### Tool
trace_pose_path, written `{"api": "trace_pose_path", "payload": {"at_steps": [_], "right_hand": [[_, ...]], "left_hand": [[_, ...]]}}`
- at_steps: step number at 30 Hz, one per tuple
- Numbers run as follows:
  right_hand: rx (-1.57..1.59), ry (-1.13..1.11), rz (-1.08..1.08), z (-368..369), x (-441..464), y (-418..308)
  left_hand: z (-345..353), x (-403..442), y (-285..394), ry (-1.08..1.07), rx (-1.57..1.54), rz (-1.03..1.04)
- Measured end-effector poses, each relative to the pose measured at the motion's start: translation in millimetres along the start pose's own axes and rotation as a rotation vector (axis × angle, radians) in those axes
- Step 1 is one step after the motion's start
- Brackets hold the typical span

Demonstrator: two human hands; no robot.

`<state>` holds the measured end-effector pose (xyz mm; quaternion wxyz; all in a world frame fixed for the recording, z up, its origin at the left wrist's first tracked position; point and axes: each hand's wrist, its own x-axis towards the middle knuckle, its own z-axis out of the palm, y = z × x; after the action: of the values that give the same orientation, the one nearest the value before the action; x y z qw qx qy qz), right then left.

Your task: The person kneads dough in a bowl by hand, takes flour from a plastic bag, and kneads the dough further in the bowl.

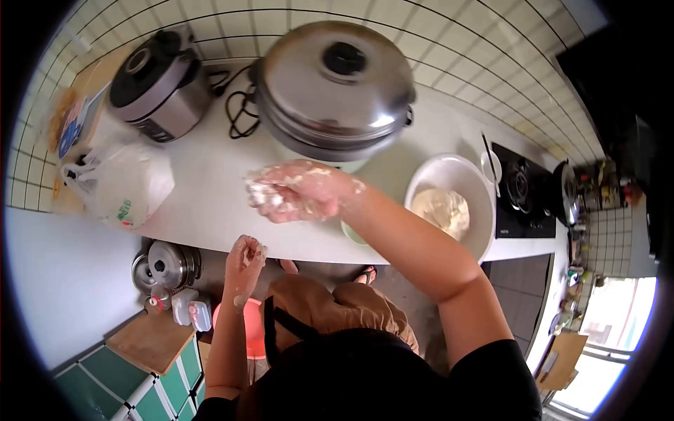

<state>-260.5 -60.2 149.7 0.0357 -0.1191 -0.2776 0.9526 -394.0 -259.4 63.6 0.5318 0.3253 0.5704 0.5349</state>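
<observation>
Dough (437,209) sits in a white bowl (483,210) to the right of the big pot (302,77) and nearer the person; the lump is roundish, its long axis hard to tell, and the bowl opens upward. Right hand (298,191), just in front of the pot, points leftward, fingers curled and caked with dough; left hand (247,254), farther from the pot, has bent fingers. I cannot tell whether either grips anything. Rice cooker (158,91) and plastic bag (133,184) are left of the pot. Right forearm (404,224) hides some of the bowl's rim and part of a green dish (353,235).
</observation>
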Motion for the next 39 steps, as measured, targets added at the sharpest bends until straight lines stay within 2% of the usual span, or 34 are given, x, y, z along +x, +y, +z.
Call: {"api": "trace_pose_path", "payload": {"at_steps": [2, 4, 6, 8, 10, 13, 16, 17, 20, 21, 22, 24, 27, 31, 34, 36, 39], "right_hand": [[0.025, -0.101, -0.149, -58, -88, 14], [0.053, 0.146, -0.23, -78, -187, 14], [0.041, 0.21, -0.318, -104, -268, 12], [-0.037, 0.41, -0.286, -113, -329, -6], [-0.091, 0.749, -0.27, -123, -368, -22], [-0.082, 0.847, -0.458, -154, -387, -31], [-0.154, 0.593, -0.492, -213, -382, -34], [-0.084, 0.624, -0.526, -227, -379, -28], [-0.905, 1.024, -0.431, -305, -358, 8], [-0.992, 1.201, -0.183, -251, -348, -7], [-1.146, 1.186, -0.059, -270, -334, 4], [-1.301, 1.079, 0.04, -286, -338, 9], [-0.847, 1.03, -0.038, -277, -350, -8], [-1.193, 1.116, 0.087, -261, -353, -1], [-1.057, 1.091, 0.071, -249, -373, -20], [-0.94, 1.183, 0.029, -258, -373, -1], [-0.827, 1.26, -0.004, -255, -385, -1]], "left_hand": [[54, 3, 0, -0.09, 0.076, -0.057], [123, 3, 9, -0.164, 0.119, -0.144], [179, 8, -15, -0.211, 0.211, -0.055], [232, 13, -26, -0.295, 0.191, -0.118], [279, 15, -24, -0.335, 0.22, -0.116], [314, 20, -19, -0.395, 0.249, -0.116], [330, 31, -19, -0.359, 0.275, -0.148], [331, 39, -27, -0.333, 0.262, -0.161], [339, 68, -40, -0.268, 0.285, -0.154], [345, 79, -43, -0.241, 0.298, -0.137], [350, 89, -45, -0.238, 0.335, -0.106], [361, 109, -47, -0.242, 0.417, -0.039], [372, 122, -41, -0.203, 0.476, -0.033], [387, 138, -48, -0.174, 0.557, -0.016], [397, 147, -62, -0.165, 0.638, 0.083], [408, 158, -70, -0.176, 0.657, 0.177], [428, 174, -59, -0.301, 0.71, -0.075]]}}
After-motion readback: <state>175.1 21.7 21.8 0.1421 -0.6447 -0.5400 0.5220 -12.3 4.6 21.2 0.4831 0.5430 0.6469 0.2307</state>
